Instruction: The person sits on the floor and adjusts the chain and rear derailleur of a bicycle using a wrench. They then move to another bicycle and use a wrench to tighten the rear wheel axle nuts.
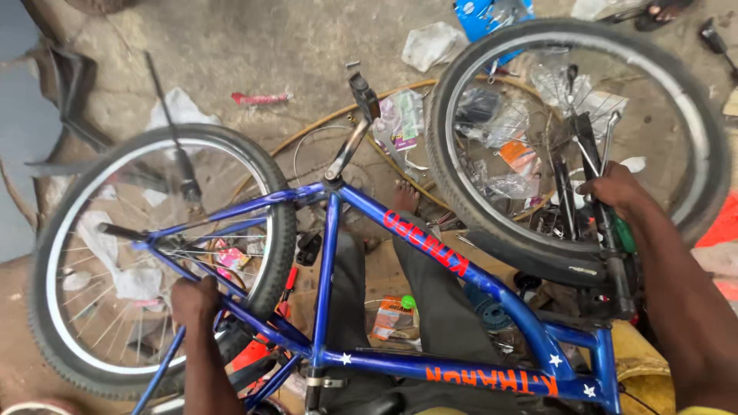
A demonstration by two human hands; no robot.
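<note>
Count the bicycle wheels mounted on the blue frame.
2. The rear wheel is at the left, beside the left hand; the front wheel is at the upper right, behind the right hand. Loose rims lie underneath.

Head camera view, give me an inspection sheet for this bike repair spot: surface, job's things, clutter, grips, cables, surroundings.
Surface: dirt ground, uneven and littered.
Job's things: blue bicycle frame upside down, both wheels fitted; rear wheel on the left, front wheel on the right; crank with pedal pointing up.
Clutter: plastic wrappers, a bare rim lying flat, small parts under the frame.
Grips: left hand closed on a rear frame tube; right hand closed on the fork by the front wheel.
Cables: nothing seen clearly.
Surroundings: the person's bare foot under the frame; a sandalled foot at the top edge.
</note>
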